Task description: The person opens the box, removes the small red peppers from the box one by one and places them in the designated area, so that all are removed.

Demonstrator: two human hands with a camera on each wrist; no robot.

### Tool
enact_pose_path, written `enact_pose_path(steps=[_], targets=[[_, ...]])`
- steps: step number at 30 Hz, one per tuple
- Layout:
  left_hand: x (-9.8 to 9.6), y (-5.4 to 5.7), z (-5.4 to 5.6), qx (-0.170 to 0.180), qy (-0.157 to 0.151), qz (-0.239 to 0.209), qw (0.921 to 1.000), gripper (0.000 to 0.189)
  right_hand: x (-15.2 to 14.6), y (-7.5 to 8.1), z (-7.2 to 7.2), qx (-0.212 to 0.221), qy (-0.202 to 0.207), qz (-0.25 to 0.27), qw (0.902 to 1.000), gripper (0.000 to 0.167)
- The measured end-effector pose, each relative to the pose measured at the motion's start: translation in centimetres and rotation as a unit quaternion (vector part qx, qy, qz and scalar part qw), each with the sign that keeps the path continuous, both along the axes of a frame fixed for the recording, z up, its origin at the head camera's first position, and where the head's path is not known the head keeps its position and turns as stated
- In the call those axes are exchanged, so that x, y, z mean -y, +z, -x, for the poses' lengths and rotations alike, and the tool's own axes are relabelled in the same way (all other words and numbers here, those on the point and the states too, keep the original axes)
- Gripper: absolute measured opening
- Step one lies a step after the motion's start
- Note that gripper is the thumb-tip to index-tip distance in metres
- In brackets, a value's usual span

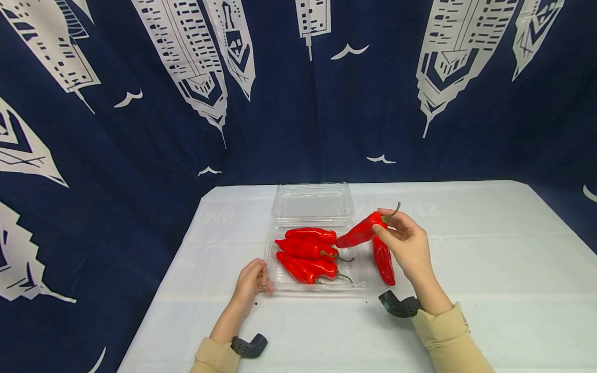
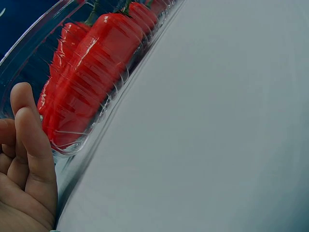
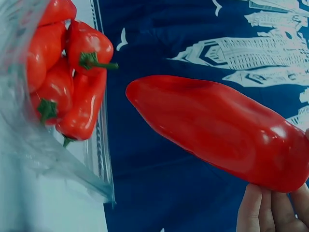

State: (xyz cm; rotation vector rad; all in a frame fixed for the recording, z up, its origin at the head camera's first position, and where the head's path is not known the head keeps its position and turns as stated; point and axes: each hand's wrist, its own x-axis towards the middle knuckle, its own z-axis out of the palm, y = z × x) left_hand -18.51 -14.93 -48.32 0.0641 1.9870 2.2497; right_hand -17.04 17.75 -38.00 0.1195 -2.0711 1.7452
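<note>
My right hand pinches a red pepper near its stem end, above the right side of a clear plastic box. The pepper hangs tilted, with its tip toward the box. Several red peppers lie in the box, some with green stems pointing right. At the box's front left corner, my left hand grips the edge; in the left wrist view its fingers lie against the clear wall. The thumb's hold there is partly hidden.
Another red pepper lies on the white tablecloth right of the box, below my right hand. The box's lid is folded back behind it. A dark blue curtain with white building prints hangs beyond the table.
</note>
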Motion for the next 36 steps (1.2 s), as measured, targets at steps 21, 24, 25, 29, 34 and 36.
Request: enact_pose_path(steps=[21, 24, 25, 29, 34, 36], targets=[[0.0, 0.0, 0.0, -0.005, -0.005, 0.005, 1.0000, 0.023, -3.1, -0.2, 0.6, 0.000, -0.066, 0.064, 0.9957, 0.034], [0.0, 0.0, 0.0, -0.007, -0.002, 0.007, 1.0000, 0.023, -3.3, -0.2, 0.6, -0.003, -0.078, 0.047, 0.9959, 0.036], [0.0, 0.0, 0.0, -0.006, 0.000, 0.005, 1.0000, 0.023, -3.4, -0.1, 0.6, 0.001, -0.081, 0.047, 0.9956, 0.035], [-0.1, 0.0, 0.0, -0.006, 0.003, 0.008, 0.9999, 0.023, -3.8, 0.0, 0.7, 0.026, -0.102, 0.021, 0.9942, 0.038], [0.0, -0.1, 0.0, -0.007, 0.003, 0.010, 0.9999, 0.024, -6.8, -4.3, 3.5, 0.012, -0.086, 0.046, 0.9951, 0.041], [0.0, -0.1, 0.0, -0.007, 0.002, 0.009, 0.9999, 0.023, -8.4, -6.8, 5.1, 0.008, -0.084, 0.050, 0.9952, 0.042]])
